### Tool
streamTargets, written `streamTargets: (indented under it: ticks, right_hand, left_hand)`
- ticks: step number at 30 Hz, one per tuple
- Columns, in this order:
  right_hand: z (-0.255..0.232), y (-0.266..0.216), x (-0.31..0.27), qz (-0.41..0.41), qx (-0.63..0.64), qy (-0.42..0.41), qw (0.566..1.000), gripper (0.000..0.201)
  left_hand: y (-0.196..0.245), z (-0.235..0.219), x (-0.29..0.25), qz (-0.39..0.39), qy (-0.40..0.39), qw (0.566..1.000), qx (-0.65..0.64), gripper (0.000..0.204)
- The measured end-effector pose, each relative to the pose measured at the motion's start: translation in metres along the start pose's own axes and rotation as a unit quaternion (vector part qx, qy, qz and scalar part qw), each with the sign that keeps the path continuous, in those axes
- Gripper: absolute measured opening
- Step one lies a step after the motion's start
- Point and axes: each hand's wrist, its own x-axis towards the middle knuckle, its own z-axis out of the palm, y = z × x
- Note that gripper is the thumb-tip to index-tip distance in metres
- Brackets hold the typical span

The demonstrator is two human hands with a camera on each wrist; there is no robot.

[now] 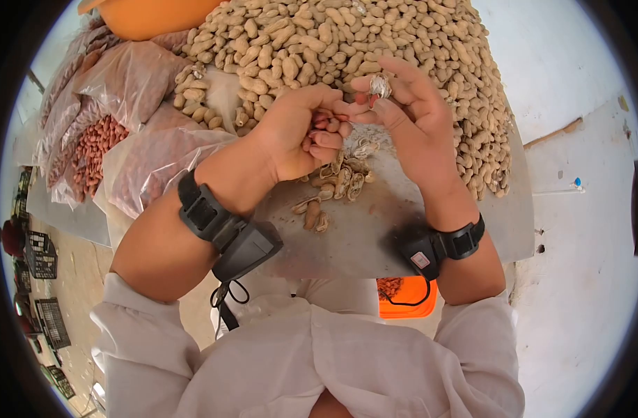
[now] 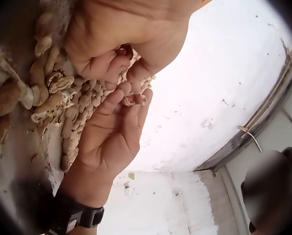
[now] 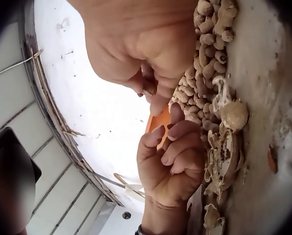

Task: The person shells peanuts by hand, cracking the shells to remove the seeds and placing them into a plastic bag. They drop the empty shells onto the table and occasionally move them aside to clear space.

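In the head view, my left hand [image 1: 291, 136] curls its fingers round several red-skinned peanut kernels [image 1: 324, 124], its thumb and forefinger reaching toward the other hand. My right hand [image 1: 424, 129] holds a cracked peanut shell [image 1: 380, 86] between thumb and fingers, its pale inside facing up. Red kernels [image 1: 361, 98] show beside that shell, where the fingertips of both hands meet. The left wrist view shows the shell piece [image 2: 135, 100] at the right fingertips. Below the hands, empty peanut shells [image 1: 347, 180] lie scattered on the grey tabletop [image 1: 374, 237].
A large heap of unshelled peanuts [image 1: 319, 42] covers the far side of the table. Plastic bags of red kernels [image 1: 99, 150] stand at the left, with an orange basin [image 1: 148, 17] behind. Below the near edge is an orange container [image 1: 409, 306]. A white wall [image 1: 583, 230] borders the right.
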Motion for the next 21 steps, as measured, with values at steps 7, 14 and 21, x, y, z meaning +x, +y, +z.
streamTargets:
  ticks: [7, 14, 21]
  right_hand:
    - [0.008, -0.013, -0.001, -0.133, -0.347, -0.073, 0.925, 0.027]
    - [-0.001, -0.005, -0.002, -0.142, -0.251, -0.011, 0.957, 0.027]
    - [-0.020, -0.035, -0.005, -0.045, -0.079, 0.034, 0.995, 0.029]
  left_hand:
    - [-0.006, 0.001, 0.002, -0.010, -0.030, 0.996, -0.078, 0.019]
    - [-0.005, 0.000, 0.004, 0.007, -0.056, 0.997, -0.059, 0.034]
    - [0.001, -0.013, 0.010, 0.081, -0.082, 0.993, -0.027, 0.026]
